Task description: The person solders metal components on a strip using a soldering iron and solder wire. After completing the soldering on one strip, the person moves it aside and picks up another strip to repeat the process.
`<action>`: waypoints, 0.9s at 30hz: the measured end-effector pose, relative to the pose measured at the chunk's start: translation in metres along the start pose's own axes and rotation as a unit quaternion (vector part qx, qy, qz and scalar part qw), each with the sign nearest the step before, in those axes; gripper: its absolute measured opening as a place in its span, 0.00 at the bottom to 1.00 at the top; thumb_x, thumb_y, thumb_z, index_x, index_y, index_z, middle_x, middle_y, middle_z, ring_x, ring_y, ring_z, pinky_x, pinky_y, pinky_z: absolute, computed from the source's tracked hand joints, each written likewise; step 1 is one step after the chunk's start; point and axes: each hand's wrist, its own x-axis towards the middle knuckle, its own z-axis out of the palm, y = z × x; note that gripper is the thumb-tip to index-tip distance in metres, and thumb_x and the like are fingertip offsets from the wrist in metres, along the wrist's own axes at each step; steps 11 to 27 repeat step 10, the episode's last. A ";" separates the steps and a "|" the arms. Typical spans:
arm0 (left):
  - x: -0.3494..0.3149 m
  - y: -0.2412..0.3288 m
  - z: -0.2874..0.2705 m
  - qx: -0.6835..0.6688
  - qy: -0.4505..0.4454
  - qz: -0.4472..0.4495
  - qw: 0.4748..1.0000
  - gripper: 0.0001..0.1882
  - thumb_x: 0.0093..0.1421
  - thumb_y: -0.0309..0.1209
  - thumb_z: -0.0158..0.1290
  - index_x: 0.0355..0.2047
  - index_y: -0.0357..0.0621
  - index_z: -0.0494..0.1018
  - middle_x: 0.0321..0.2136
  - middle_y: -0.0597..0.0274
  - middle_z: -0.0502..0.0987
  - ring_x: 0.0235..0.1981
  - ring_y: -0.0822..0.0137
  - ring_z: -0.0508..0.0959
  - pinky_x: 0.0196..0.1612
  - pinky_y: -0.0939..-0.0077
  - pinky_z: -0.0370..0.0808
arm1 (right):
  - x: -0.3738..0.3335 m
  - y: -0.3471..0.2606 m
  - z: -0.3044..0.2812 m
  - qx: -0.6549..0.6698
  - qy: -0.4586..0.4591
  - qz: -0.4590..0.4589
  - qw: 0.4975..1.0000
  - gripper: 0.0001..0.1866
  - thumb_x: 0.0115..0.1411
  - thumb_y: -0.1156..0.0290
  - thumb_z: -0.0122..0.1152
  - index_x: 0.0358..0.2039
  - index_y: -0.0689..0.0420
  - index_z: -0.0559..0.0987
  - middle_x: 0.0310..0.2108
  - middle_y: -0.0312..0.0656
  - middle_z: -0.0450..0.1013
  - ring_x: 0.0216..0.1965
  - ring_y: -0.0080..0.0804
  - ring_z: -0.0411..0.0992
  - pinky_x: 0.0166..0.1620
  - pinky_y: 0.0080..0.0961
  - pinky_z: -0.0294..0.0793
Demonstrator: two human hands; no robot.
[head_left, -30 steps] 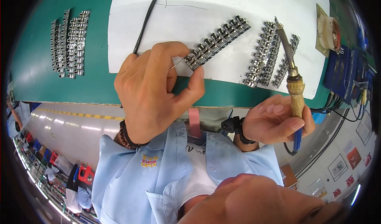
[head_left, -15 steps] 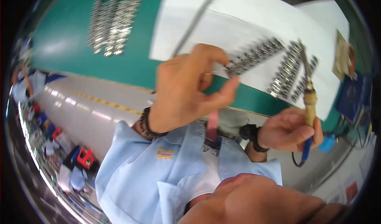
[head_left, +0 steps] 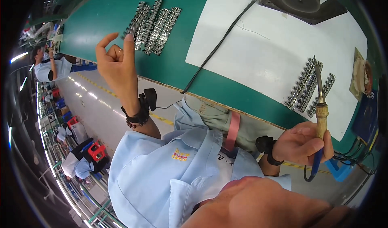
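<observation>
My left hand (head_left: 117,64) is over the far left part of the bench, thumb and index finger at either side of the near end of a strip of small metal connectors (head_left: 135,23). That strip lies slanted over a group of similar metal strips (head_left: 162,32) on the green surface. On the right, my right hand (head_left: 301,144) is closed around a soldering iron (head_left: 321,114), its thin tip pointing away from me. Beneath and beside the tip, more metal strips (head_left: 301,86) rest on the white sheet (head_left: 242,46).
A dark fan unit (head_left: 303,2) stands at the far side of the sheet. A black cable (head_left: 218,46) crosses the bench to its near edge. At right are a round pad in a holder (head_left: 361,77) and a blue box (head_left: 365,119). A co-worker (head_left: 54,68) sits far left.
My left hand has carried one strip from the white sheet leftward to the group on the green surface. My right hand still holds the soldering iron, nearly in place. The view has shifted.
</observation>
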 end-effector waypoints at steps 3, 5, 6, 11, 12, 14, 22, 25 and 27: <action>-0.006 0.000 0.006 -0.018 -0.002 -0.003 1.000 0.08 0.57 0.27 0.55 0.34 0.38 0.70 0.15 0.75 0.59 0.18 0.83 0.56 0.23 0.86 0.50 | -0.001 0.001 -0.002 -0.023 0.000 -0.009 1.000 0.14 0.65 0.65 0.47 0.42 0.66 0.67 0.16 0.41 0.61 0.13 0.24 0.57 0.15 0.16 0.55; -0.015 0.006 0.016 -0.108 -0.031 -0.001 0.994 0.07 0.59 0.29 0.53 0.33 0.38 0.70 0.18 0.70 0.61 0.20 0.80 0.59 0.24 0.84 0.53 | -0.001 0.001 -0.001 -0.022 0.006 -0.009 1.000 0.14 0.65 0.65 0.47 0.42 0.65 0.67 0.16 0.41 0.61 0.13 0.24 0.57 0.15 0.15 0.55; -0.022 0.010 0.022 -0.124 -0.046 -0.008 0.991 0.07 0.59 0.29 0.53 0.33 0.38 0.70 0.18 0.70 0.61 0.20 0.80 0.59 0.24 0.84 0.53 | 0.000 -0.001 -0.003 -0.031 0.009 -0.014 0.999 0.14 0.65 0.65 0.48 0.42 0.64 0.66 0.16 0.40 0.61 0.14 0.24 0.57 0.16 0.15 0.55; -0.064 0.032 0.040 -0.284 -0.291 0.031 0.913 0.07 0.59 0.29 0.52 0.32 0.38 0.69 0.23 0.64 0.64 0.25 0.75 0.62 0.27 0.81 0.57 | -0.007 0.001 0.000 0.000 0.034 0.012 0.999 0.17 0.65 0.62 0.50 0.46 0.62 0.65 0.19 0.41 0.62 0.17 0.24 0.59 0.18 0.15 0.58; -0.064 0.032 0.040 -0.284 -0.291 0.031 0.913 0.07 0.59 0.29 0.52 0.32 0.38 0.69 0.23 0.64 0.64 0.25 0.75 0.62 0.27 0.81 0.57 | -0.007 0.001 0.000 0.000 0.034 0.012 0.999 0.17 0.65 0.62 0.50 0.46 0.62 0.65 0.19 0.41 0.62 0.17 0.24 0.59 0.18 0.15 0.58; -0.064 0.032 0.040 -0.284 -0.291 0.031 0.913 0.07 0.59 0.29 0.52 0.32 0.38 0.69 0.23 0.64 0.64 0.25 0.75 0.62 0.27 0.81 0.57 | -0.007 0.001 0.000 0.000 0.034 0.012 0.999 0.17 0.65 0.62 0.50 0.46 0.62 0.65 0.19 0.41 0.62 0.17 0.24 0.59 0.18 0.15 0.58; -0.064 0.032 0.040 -0.284 -0.291 0.031 0.913 0.07 0.59 0.29 0.52 0.32 0.38 0.69 0.23 0.64 0.64 0.25 0.75 0.62 0.27 0.81 0.57 | -0.007 0.001 0.000 0.000 0.034 0.012 0.999 0.17 0.65 0.62 0.50 0.46 0.62 0.65 0.19 0.41 0.62 0.17 0.24 0.59 0.18 0.15 0.58; -0.064 0.032 0.040 -0.284 -0.291 0.031 0.913 0.07 0.59 0.29 0.52 0.32 0.38 0.69 0.23 0.64 0.64 0.25 0.75 0.62 0.27 0.81 0.57 | -0.007 0.001 0.000 0.000 0.034 0.012 0.999 0.17 0.65 0.62 0.50 0.46 0.62 0.65 0.19 0.41 0.62 0.17 0.24 0.59 0.18 0.15 0.58; -0.064 0.032 0.040 -0.284 -0.291 0.031 0.913 0.07 0.59 0.29 0.52 0.32 0.38 0.69 0.23 0.64 0.64 0.25 0.75 0.62 0.27 0.81 0.57 | -0.007 0.001 0.000 0.000 0.034 0.012 0.999 0.17 0.65 0.62 0.50 0.46 0.62 0.65 0.19 0.41 0.62 0.17 0.24 0.59 0.18 0.15 0.58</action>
